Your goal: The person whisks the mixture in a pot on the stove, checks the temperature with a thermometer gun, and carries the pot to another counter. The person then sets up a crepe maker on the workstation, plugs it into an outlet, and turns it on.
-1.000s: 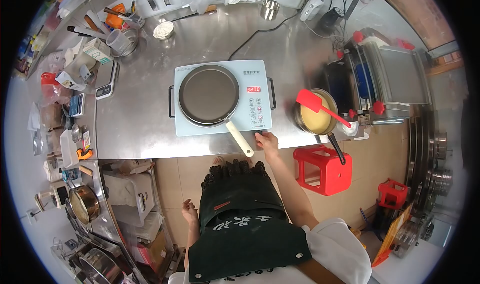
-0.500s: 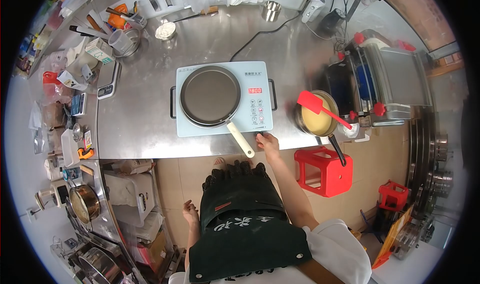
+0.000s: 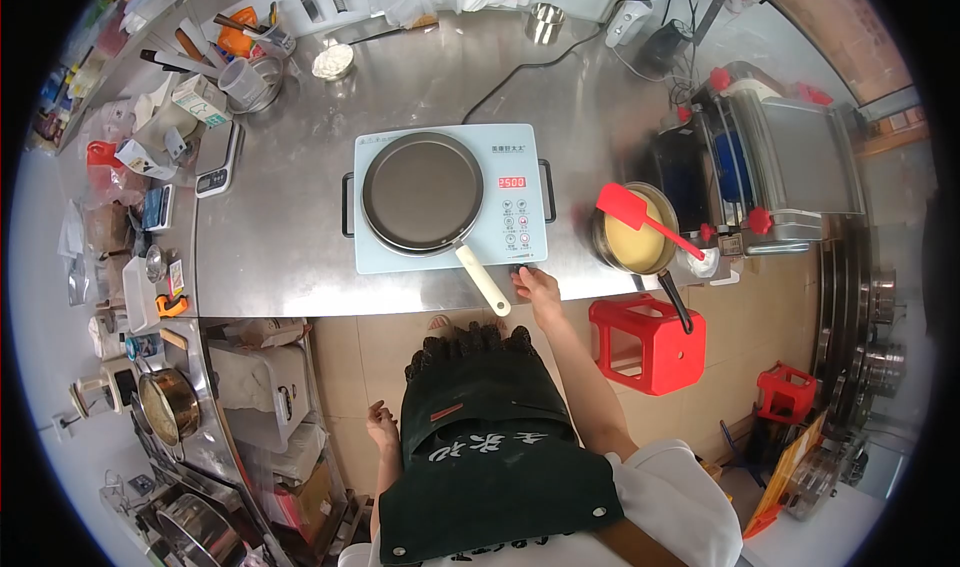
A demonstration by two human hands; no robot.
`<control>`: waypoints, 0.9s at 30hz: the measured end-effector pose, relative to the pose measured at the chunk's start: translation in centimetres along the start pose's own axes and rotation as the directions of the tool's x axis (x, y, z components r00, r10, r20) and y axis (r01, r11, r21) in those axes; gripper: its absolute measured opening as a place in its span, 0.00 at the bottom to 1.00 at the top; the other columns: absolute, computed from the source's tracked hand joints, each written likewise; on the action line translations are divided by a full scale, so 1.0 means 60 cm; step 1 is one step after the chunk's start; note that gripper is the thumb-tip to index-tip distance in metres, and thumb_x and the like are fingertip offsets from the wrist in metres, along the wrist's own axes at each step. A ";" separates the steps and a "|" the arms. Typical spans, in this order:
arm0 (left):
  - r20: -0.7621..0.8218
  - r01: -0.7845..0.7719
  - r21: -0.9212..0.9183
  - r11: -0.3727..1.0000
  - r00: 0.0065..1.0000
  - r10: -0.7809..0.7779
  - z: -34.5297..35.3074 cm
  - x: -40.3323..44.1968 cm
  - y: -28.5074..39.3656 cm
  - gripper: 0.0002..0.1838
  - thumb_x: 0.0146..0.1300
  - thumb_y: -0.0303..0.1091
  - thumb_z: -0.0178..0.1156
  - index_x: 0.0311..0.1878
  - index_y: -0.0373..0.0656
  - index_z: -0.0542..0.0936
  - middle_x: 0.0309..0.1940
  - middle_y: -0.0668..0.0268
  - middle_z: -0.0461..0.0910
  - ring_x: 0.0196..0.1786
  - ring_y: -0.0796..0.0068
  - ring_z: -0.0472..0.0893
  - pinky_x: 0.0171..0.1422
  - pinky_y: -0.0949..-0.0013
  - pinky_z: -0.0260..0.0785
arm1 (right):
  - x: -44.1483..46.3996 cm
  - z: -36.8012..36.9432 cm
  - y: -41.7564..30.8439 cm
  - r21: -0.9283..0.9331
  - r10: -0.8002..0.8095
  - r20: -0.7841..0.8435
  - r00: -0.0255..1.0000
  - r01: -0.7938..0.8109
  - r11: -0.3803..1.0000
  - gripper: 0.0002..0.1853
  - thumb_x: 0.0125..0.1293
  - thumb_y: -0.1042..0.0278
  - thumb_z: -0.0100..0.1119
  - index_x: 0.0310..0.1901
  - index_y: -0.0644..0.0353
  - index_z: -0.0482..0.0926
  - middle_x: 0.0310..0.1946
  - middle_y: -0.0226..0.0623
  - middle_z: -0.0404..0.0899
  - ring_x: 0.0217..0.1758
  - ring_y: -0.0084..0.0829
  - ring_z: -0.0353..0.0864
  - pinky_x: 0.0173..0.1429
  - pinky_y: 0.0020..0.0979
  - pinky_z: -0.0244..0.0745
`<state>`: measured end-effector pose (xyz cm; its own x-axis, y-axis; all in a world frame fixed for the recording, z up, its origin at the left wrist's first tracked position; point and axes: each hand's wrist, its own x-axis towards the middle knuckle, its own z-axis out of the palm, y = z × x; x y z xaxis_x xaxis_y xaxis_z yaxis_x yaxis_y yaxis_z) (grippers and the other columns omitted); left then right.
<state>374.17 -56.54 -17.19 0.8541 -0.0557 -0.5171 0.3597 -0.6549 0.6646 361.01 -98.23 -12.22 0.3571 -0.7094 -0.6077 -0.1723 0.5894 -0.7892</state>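
Note:
My right hand (image 3: 540, 292) is at the front edge of the light-blue electric cooktop (image 3: 510, 242), its fingers closed on a small dark knob (image 3: 519, 268). The red display (image 3: 511, 183) reads about 2500. On the round heating area sits a dark flat frying pan (image 3: 422, 192), bare inside, its cream handle (image 3: 483, 280) pointing toward me and just left of that hand. My left hand (image 3: 381, 423) hangs beside the dark apron (image 3: 490, 417), holding nothing, fingers loosely bent and apart.
To the right, a saucepan of yellow batter (image 3: 632, 242) has a red spatula (image 3: 640, 219) across its rim; its black handle overhangs the counter edge. A red stool (image 3: 680, 352) stands below. A kitchen scale (image 3: 218, 162) and a bowl of white stuff (image 3: 333, 62) are at the left.
The number on the display has dropped from about 2800 to about 2500. My right hand stays at the knob; the pan and my left hand look unmoved.

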 end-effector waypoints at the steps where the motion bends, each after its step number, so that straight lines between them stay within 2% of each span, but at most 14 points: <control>1: -0.001 -0.001 -0.001 1.000 1.000 0.001 0.001 0.001 -0.002 0.14 0.59 0.28 0.49 0.47 0.37 0.77 0.27 0.60 0.76 0.29 0.72 0.78 0.32 0.67 0.78 | 0.001 -0.001 0.000 -0.002 0.001 0.005 1.000 -0.001 1.000 0.19 0.65 0.55 0.57 0.47 0.64 0.76 0.43 0.37 0.81 0.46 0.25 0.77 0.50 0.27 0.68; 10: 0.002 0.012 -0.027 1.000 1.000 -0.012 0.003 0.006 -0.002 0.14 0.58 0.27 0.50 0.47 0.36 0.77 0.26 0.62 0.75 0.29 0.73 0.78 0.32 0.68 0.77 | 0.005 -0.003 0.006 -0.017 0.000 0.012 1.000 0.000 1.000 0.19 0.68 0.55 0.53 0.48 0.66 0.75 0.44 0.38 0.81 0.46 0.25 0.77 0.49 0.27 0.69; 13: 0.039 0.026 -0.012 1.000 0.999 -0.025 0.001 0.011 -0.009 0.14 0.60 0.29 0.50 0.49 0.39 0.76 0.31 0.62 0.75 0.31 0.74 0.77 0.32 0.69 0.76 | 0.009 -0.004 0.011 -0.017 0.000 0.021 1.000 0.001 1.000 0.19 0.69 0.55 0.51 0.48 0.66 0.75 0.44 0.38 0.81 0.46 0.24 0.77 0.49 0.27 0.69; 22: 0.029 0.019 -0.006 1.000 0.999 -0.019 0.004 0.015 -0.014 0.13 0.60 0.28 0.50 0.47 0.39 0.77 0.30 0.63 0.75 0.30 0.75 0.76 0.29 0.71 0.75 | 0.007 -0.003 0.010 -0.004 -0.007 0.025 1.000 0.007 1.000 0.20 0.69 0.53 0.51 0.49 0.65 0.75 0.43 0.38 0.81 0.46 0.24 0.76 0.49 0.28 0.69; 25: -0.040 0.010 -0.152 0.988 0.999 -0.016 0.004 0.008 0.009 0.12 0.61 0.25 0.47 0.46 0.36 0.76 0.27 0.64 0.72 0.30 0.75 0.74 0.33 0.70 0.72 | -0.007 -0.001 -0.007 0.049 0.014 -0.032 0.999 -0.012 0.999 0.21 0.69 0.54 0.52 0.50 0.66 0.74 0.43 0.39 0.79 0.47 0.26 0.77 0.49 0.29 0.71; 27: -0.243 -0.240 0.003 0.971 0.942 0.234 -0.005 0.026 0.066 0.11 0.62 0.24 0.47 0.45 0.35 0.75 0.29 0.63 0.71 0.33 0.74 0.73 0.38 0.70 0.70 | -0.005 -0.005 -0.018 0.060 -0.016 -0.131 0.991 0.024 0.998 0.21 0.69 0.55 0.52 0.53 0.66 0.72 0.43 0.39 0.78 0.46 0.27 0.77 0.48 0.29 0.73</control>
<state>377.03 -58.98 -15.22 0.9794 -0.0228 -0.2006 0.1428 -0.6244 0.7680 360.81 -98.76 -11.18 0.2365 -0.7631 -0.6014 -0.1086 0.5944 -0.7968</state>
